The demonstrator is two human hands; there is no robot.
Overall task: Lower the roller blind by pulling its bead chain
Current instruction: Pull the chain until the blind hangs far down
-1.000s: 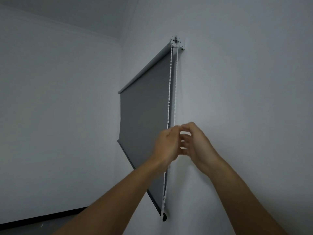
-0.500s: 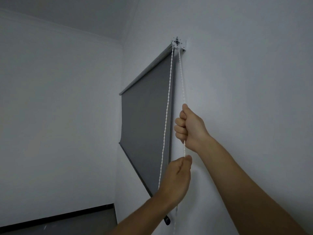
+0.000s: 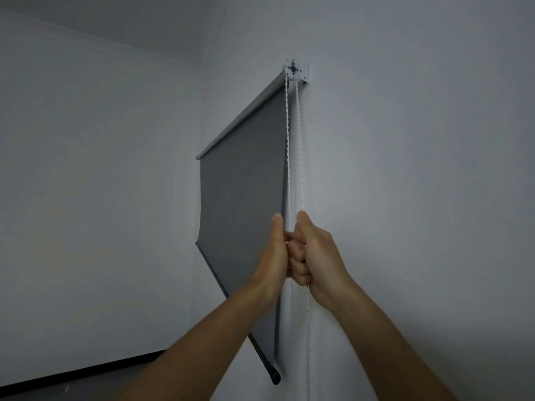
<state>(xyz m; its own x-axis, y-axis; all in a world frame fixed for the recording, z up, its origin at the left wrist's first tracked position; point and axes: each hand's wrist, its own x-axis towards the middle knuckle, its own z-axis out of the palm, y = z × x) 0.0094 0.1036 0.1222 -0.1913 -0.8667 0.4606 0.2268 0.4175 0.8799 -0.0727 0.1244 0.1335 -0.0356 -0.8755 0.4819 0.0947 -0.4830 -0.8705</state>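
A grey roller blind (image 3: 243,204) hangs on the wall (image 3: 419,169), seen from the side and from below. Its top tube runs up to a round white bracket (image 3: 293,69) high on the wall, near the corner where the ceiling (image 3: 130,21) starts. The grey cloth comes a long way down, and a dark bar (image 3: 265,357) sits along its bottom edge. The white bead chain (image 3: 299,140) drops from the bracket in two thin lines, close side by side, right at the near edge of the blind. Both hands are raised in front of the blind, touching each other, about half way down the chain. The right hand (image 3: 318,256) is made into a fist with the thumb up, and its grip is clamped on the line of chain nearest the wall; that line goes into the top of the fist and comes out below it, then hangs down along the wall. The left hand (image 3: 275,256) is pressed against the right hand, with its thumb pointing up. The other line of chain runs down between the two hands. The left hand's fingers are hidden, so I cannot tell if its grip is clamped on the chain or not. Two bare arms reach up from the bottom of the view. Low on the left there is a dark strip (image 3: 86,371) along the foot of the other wall.
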